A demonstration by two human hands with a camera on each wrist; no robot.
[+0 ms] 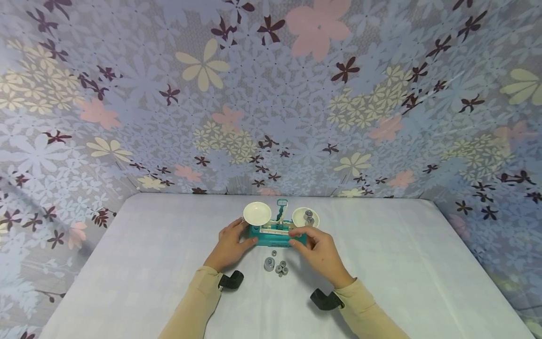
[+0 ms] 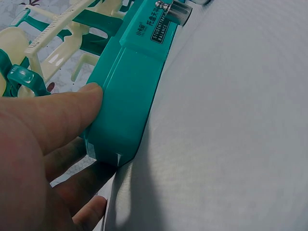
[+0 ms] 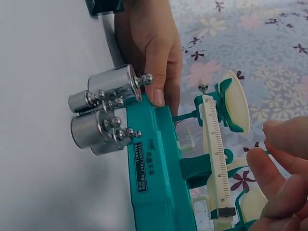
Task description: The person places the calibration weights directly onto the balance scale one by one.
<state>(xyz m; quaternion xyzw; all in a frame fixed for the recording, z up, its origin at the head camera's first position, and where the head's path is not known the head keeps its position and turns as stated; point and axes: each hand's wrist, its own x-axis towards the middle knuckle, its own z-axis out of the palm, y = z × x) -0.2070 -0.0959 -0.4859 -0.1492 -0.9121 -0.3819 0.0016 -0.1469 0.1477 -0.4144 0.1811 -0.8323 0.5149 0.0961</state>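
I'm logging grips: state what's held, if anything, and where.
The left hand grips the student tray balance by its base's left end; the right hand holds nothing visible.

Stands as a teal tray balance (image 1: pixel 273 241), with a cream left pan (image 1: pixel 257 214), two silver weights (image 1: pixel 310 220) in the right pan (image 1: pixel 298 216), and a dark slider (image 3: pixel 226 212) at right on the ruled beam (image 3: pixel 213 144). Stand on the near side as loose knobbed weights (image 1: pixel 269 264).

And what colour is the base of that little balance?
The base is teal green; it shows best in the left wrist view.
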